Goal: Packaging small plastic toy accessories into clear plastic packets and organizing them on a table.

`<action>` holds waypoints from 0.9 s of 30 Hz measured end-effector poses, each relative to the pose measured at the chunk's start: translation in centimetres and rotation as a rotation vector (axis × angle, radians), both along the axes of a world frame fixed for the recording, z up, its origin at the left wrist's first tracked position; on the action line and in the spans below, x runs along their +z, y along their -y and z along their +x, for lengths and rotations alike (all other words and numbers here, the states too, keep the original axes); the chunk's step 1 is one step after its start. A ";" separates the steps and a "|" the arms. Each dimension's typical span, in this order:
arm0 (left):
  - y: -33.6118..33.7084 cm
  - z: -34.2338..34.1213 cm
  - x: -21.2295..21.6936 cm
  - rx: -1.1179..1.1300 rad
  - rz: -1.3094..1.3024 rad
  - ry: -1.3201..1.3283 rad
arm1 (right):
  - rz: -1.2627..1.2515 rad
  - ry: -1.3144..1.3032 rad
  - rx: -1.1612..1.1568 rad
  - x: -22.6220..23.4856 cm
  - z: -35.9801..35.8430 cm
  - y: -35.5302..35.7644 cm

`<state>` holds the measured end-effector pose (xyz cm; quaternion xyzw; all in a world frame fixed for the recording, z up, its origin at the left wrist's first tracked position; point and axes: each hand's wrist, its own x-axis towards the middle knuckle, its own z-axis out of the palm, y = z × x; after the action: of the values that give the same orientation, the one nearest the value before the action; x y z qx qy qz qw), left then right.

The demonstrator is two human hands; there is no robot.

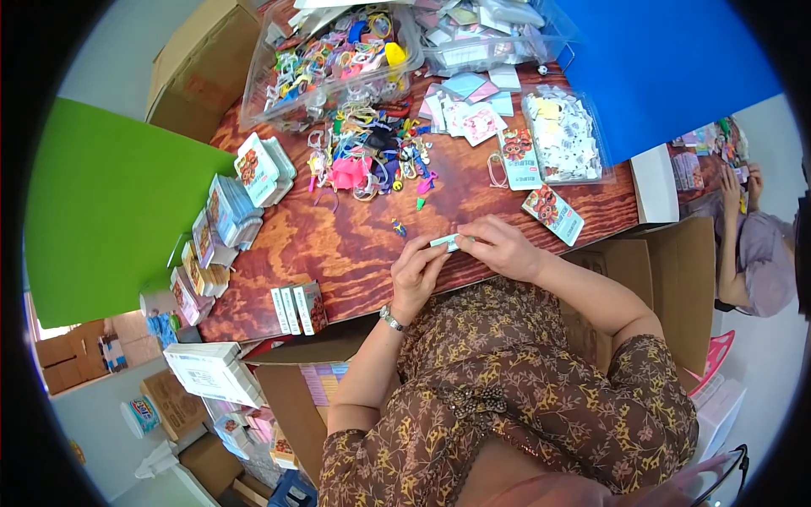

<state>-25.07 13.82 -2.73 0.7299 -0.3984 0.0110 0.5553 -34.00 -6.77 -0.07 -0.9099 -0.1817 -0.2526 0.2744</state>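
My left hand (411,272) and my right hand (505,247) pinch a small flat box (445,242), pale with a narrow side turned up, over the table's near edge. Fingertips of both hands hide much of it. A tiny blue-and-yellow trinket (398,226) lies just beyond my left hand. To the right of my right hand rests a flat printed box (553,215) with red characters; a similar box (520,158) leans behind it. Several thin boxes (296,309) stand in a row left of my left hand.
Colourful hair ties and trinkets (363,160) are heaped mid-table before a full clear bin (253,95). Pastel cards (465,106) and a tray of white pieces (564,135) sit back right. Stacked boxes (232,211) line the left; a cardboard carton (680,287) stands right. Another person (756,245) works far right.
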 end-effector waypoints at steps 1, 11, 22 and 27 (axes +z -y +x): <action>-0.2 0.1 -0.2 -0.002 0.017 -0.011 | 0.016 -0.015 -0.004 -0.1 0.1 -0.1; -2.2 -0.4 4.6 0.113 0.260 -0.031 | 0.575 -0.520 -0.023 1.4 1.1 -2.2; -16.9 2.1 5.5 0.569 0.886 0.478 | -0.077 -0.269 -0.268 1.4 2.3 6.3; -16.9 2.5 5.2 0.606 0.926 0.446 | -0.372 -0.493 -0.465 2.2 1.6 11.4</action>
<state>-22.60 30.73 2.48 0.9573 -0.2428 0.1471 0.0544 -32.37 -18.14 2.17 -0.9944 0.0584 -0.0443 0.0755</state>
